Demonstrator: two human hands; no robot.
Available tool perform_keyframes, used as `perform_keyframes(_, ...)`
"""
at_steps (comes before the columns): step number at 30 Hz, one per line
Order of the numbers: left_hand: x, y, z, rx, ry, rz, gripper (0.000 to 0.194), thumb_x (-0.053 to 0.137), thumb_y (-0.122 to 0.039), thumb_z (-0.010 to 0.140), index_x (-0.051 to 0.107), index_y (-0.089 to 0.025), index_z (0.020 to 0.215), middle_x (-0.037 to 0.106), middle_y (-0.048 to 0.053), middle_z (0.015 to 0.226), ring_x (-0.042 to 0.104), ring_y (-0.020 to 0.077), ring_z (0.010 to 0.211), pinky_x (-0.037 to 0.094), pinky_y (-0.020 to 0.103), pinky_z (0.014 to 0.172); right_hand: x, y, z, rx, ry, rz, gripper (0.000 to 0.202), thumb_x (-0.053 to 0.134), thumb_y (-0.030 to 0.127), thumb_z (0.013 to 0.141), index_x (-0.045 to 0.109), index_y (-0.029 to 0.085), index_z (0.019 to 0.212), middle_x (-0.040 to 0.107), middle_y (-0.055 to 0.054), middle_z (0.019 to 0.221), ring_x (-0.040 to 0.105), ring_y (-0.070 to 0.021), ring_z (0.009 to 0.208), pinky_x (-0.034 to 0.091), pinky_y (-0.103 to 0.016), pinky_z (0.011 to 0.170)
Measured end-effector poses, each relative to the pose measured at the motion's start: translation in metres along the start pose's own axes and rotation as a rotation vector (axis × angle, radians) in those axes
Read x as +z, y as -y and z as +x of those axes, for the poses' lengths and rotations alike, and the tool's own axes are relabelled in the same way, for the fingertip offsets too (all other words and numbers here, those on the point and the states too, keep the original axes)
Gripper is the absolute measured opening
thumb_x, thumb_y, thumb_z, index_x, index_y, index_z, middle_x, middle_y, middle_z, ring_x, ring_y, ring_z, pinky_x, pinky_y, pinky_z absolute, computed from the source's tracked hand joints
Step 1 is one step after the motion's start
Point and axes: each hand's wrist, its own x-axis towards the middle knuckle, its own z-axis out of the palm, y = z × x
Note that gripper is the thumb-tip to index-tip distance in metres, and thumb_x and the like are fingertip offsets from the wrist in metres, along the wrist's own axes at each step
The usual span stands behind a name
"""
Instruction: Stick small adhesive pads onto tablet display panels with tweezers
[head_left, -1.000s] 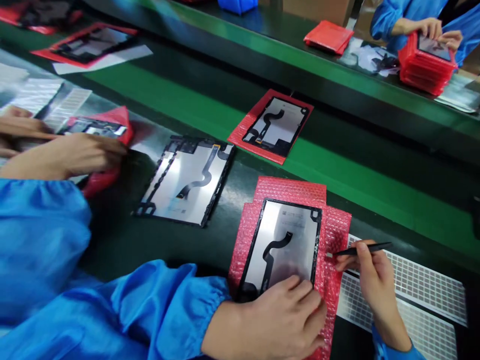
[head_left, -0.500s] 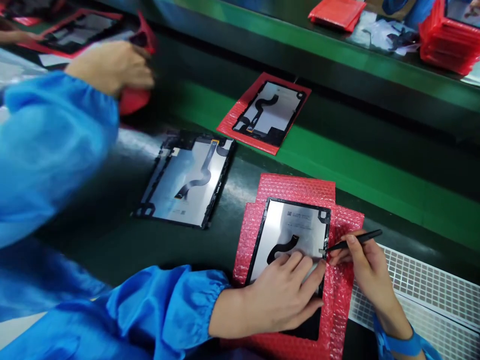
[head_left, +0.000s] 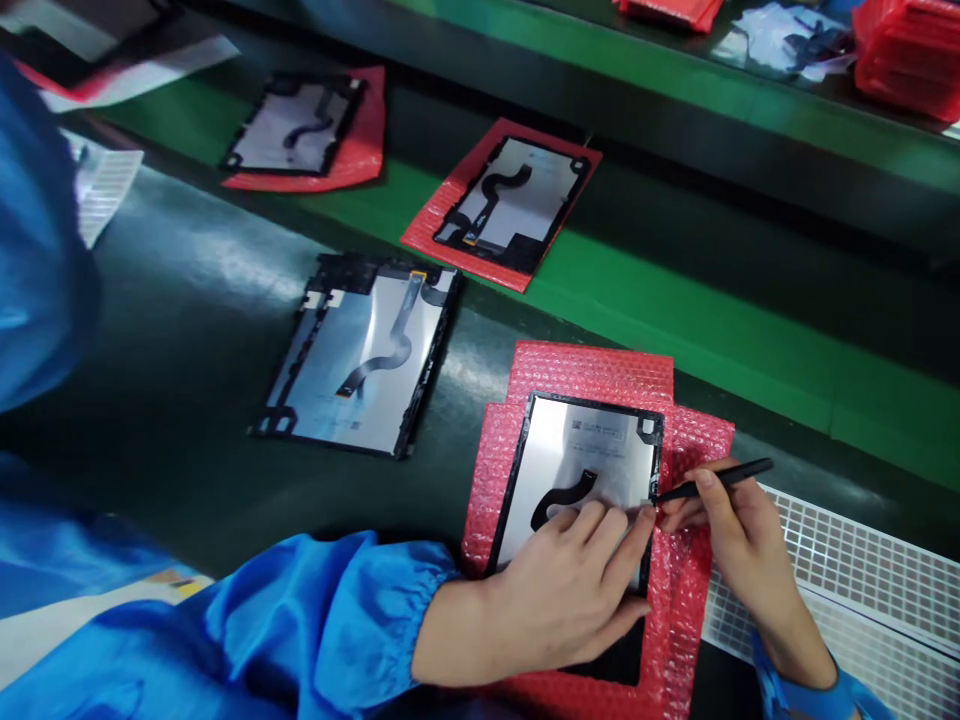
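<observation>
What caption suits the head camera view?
Left hand on a display panel over red bubble wrap, right hand holding a slim black tool.

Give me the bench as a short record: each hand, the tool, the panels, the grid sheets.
left hand: fingers resting on the near panel
left hand point
right hand: gripping the black pointed tool
tool tip: at the near panel's right edge
under near panel: red bubble wrap
unwrapped panel: left of it, on the dark bench
grid sheets: by the right hand
</observation>
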Motion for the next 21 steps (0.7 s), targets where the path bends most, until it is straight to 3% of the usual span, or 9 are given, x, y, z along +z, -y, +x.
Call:
perform_keyframes(4,-0.002,0.001,0.003,0.006,0.029,-0.011,0.072,0.050,-0.052,0.108,0.047,0.001,0.156,0.069,0.019,0.120,0.069,0.0361,0.108,0.063,0.046,0.078,-0.001,0.003,0.001,-0.032,-0.045,0.048,0.035,0.073,0.055,0.104,0.066,0.022,0.102,0.082,-0.006,0.076,0.080,-0.0207,0.058,0.067,-0.028,0.056)
perform_keyframes(8,-0.001,0.005,0.003,0.000,0.061,-0.039,0.073,0.055,-0.052,0.106,0.046,0.000,0.157,0.069,0.019,0.121,0.071,0.0341,0.103,0.065,0.045,0.075,-0.021,0.011,-0.008,-0.156,-0.193,0.084,0.030,0.073,0.052,0.105,0.069,0.022,0.099,0.082,-0.005,0.074,0.079,-0.0209,0.055,0.067,-0.029,0.055)
perform_keyframes(13,-0.002,0.009,0.004,-0.031,0.018,-0.076,0.066,0.056,-0.049,0.106,0.051,-0.003,0.153,0.069,0.018,0.121,0.072,0.0315,0.098,0.066,0.043,0.072,-0.057,0.008,-0.046,-0.182,-0.346,-0.057,0.029,0.072,0.048,0.106,0.071,0.021,0.097,0.081,-0.006,0.072,0.077,-0.0226,0.051,0.067,-0.032,0.051)
perform_keyframes(16,-0.007,0.006,0.008,-0.032,-0.018,-0.078,0.060,0.050,-0.049,0.110,0.056,-0.004,0.149,0.068,0.019,0.127,0.071,0.0317,0.108,0.065,0.041,0.077,-0.064,-0.003,-0.070,-0.168,-0.369,-0.121,0.025,0.073,0.046,0.106,0.072,0.021,0.099,0.080,-0.005,0.071,0.077,-0.0226,0.052,0.067,-0.031,0.049)
perform_keyframes(18,-0.010,0.000,0.012,0.052,-0.038,-0.056,0.058,0.046,-0.048,0.112,0.059,-0.006,0.148,0.065,0.020,0.140,0.068,0.0314,0.114,0.064,0.041,0.083,-0.061,-0.012,-0.079,-0.152,-0.348,-0.139,0.021,0.072,0.043,0.107,0.072,0.023,0.103,0.080,-0.004,0.073,0.079,-0.0228,0.057,0.068,-0.031,0.054)
perform_keyframes(21,-0.011,-0.013,0.018,0.326,0.015,-0.032,0.055,0.043,-0.049,0.113,0.066,-0.011,0.146,0.050,0.013,0.165,0.064,0.0265,0.110,0.060,0.039,0.085,-0.054,-0.024,-0.084,-0.109,-0.295,-0.135,0.018,0.072,0.043,0.107,0.072,0.025,0.107,0.082,-0.006,0.080,0.082,-0.0246,0.066,0.071,-0.035,0.064)
